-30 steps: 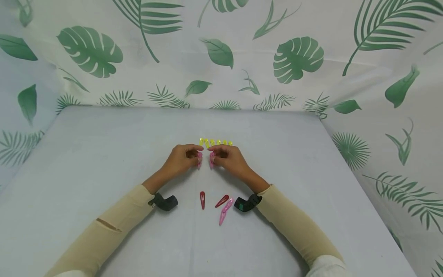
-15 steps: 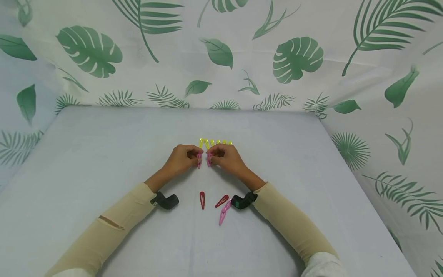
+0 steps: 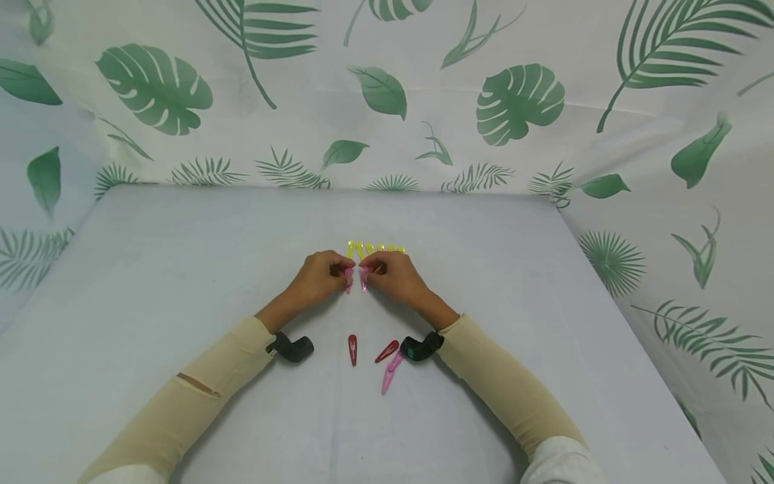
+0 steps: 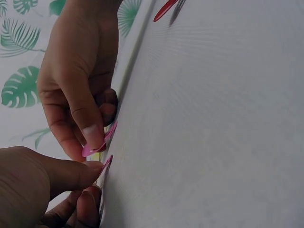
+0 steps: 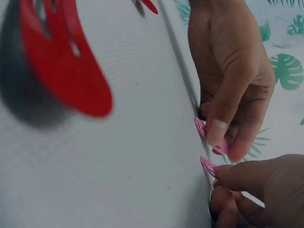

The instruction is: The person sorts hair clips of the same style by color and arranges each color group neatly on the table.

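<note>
Two pink snap hair clips stand close together near the table's middle. My left hand (image 3: 320, 277) pinches the left pink hair clip (image 3: 349, 282) between thumb and fingers. On the other side, my right hand (image 3: 396, 277) pinches the right pink hair clip (image 3: 364, 281); a narrow gap separates the two. The right wrist view shows the left hand's thumb over its clip (image 5: 221, 146), and the right hand's clip (image 5: 207, 165) with its narrow tip pointing at the table. Just behind the hands is a row of several yellow hair clips (image 3: 351, 249), partly hidden by the fingers.
Nearer the body lie two red hair clips, one upright in view (image 3: 353, 350) and one slanted (image 3: 387, 351). Another pair of joined-looking pink clips (image 3: 390, 378) lies beside them, its upper end under the right wrist camera (image 3: 422, 347). A leaf-patterned cloth (image 3: 381, 94) hangs behind the table.
My right hand has shifted slightly left with its pink clip, narrowing the gap to the left one. The right forearm and wrist camera moved left too; my left hand has barely moved.
</note>
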